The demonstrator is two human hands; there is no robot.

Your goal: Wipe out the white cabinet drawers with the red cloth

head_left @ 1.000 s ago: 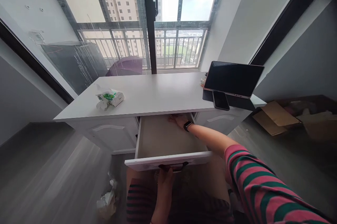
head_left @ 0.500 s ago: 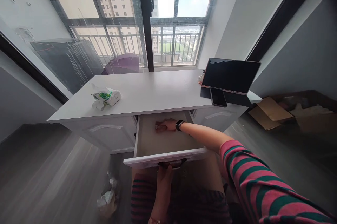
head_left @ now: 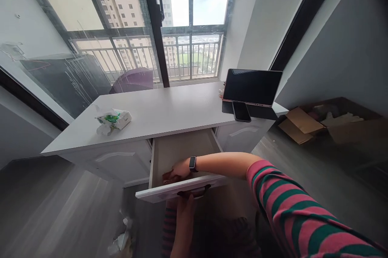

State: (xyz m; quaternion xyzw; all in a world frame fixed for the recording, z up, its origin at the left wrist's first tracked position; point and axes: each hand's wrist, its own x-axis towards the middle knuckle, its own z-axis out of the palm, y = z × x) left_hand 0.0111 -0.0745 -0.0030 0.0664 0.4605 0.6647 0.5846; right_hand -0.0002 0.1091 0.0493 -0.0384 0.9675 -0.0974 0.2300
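Observation:
A white drawer [head_left: 182,144] stands pulled out from the white desk [head_left: 176,108]. Inside it, near the front panel and toward the left, my right hand [head_left: 181,168] presses a reddish-brown cloth [head_left: 167,177] against the bottom; a dark watch is on that wrist. Below the front panel, my left hand [head_left: 186,202] is closed around the dark drawer handle [head_left: 194,192], its fingers partly hidden by the handle and shadow.
On the desk are a tissue pack [head_left: 117,119] at left, a tablet [head_left: 253,87] and a phone [head_left: 241,112] at right. An open cardboard box [head_left: 306,122] lies on the right floor, crumpled plastic [head_left: 121,242] on the lower left floor.
My right hand and the cloth have moved from the middle of the drawer toward its front left. My left hand stays at the handle. The view has shifted slightly.

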